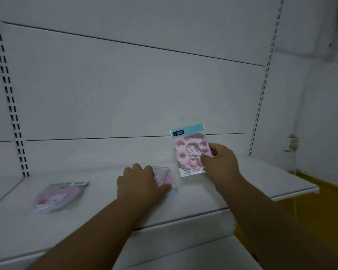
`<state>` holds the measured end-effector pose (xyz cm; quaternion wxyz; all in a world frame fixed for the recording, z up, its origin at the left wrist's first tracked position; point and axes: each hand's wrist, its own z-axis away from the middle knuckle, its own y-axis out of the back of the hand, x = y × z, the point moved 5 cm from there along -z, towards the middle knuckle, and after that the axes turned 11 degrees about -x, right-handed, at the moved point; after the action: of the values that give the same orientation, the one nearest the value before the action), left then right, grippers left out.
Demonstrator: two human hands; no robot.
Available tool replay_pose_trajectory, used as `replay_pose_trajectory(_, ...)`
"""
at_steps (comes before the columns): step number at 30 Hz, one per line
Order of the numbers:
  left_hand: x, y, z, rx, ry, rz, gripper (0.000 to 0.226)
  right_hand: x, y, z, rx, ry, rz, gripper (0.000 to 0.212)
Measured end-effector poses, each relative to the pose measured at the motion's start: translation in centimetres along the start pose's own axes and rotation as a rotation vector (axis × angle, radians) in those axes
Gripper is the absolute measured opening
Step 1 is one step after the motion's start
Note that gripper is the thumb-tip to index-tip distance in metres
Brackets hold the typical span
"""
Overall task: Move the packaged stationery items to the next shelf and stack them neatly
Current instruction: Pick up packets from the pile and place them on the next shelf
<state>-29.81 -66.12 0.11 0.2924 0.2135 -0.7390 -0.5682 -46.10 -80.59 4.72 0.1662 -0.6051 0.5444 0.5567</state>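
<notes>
My right hand [220, 162] pinches a pink unicorn sticker pack [189, 151] with a blue header, holding it upright just above the white shelf [98, 207]. My left hand [141, 184] lies palm down on a second pink pack [165, 180] flat on the shelf, covering most of it. A third pink pack [57, 195] with a cat picture lies flat farther left, blurred.
White back panels and slotted uprights [14, 117] frame the shelf bay. The shelf's right end [300, 184] stops before a yellow floor [320, 207] and a white wall. A lower white shelf edge [183, 250] runs below.
</notes>
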Motion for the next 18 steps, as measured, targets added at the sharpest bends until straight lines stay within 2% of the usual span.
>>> replay_pose_trajectory(3,1.0,0.6,0.3,0.015,0.095,-0.013,0.079,1.1,1.1,-1.1,-0.094,0.034,0.0,0.01)
replay_pose_trajectory(5,1.9,1.6,0.1,0.101,0.145,0.005,0.072,1.7,2.6,-1.8,-0.123,0.078,-0.002,0.018)
replay_pose_trajectory(8,5.1,2.6,-0.5,0.21,0.086,0.28,0.051,2.5,4.9,-2.8,-0.159,0.114,-0.029,0.02)
replay_pose_trajectory(11,9.7,1.7,-3.1,0.06,0.033,0.677,0.039,3.6,6.6,-3.9,-0.236,0.056,-0.076,0.011)
replay_pose_trajectory(13,12.5,0.7,-5.4,-0.065,0.044,0.852,0.04,4.6,7.5,-4.9,-0.285,-0.02,-0.134,0.017)
replay_pose_trajectory(16,15.6,-1.1,-8.5,-0.211,0.061,0.927,0.032,6.7,8.7,-6.4,-0.301,-0.106,-0.08,0.019)
replay_pose_trajectory(18,16.7,-2.6,-10.0,-0.288,0.08,0.875,0.026,8.1,8.9,-7.4,-0.303,-0.136,0.102,0.018)
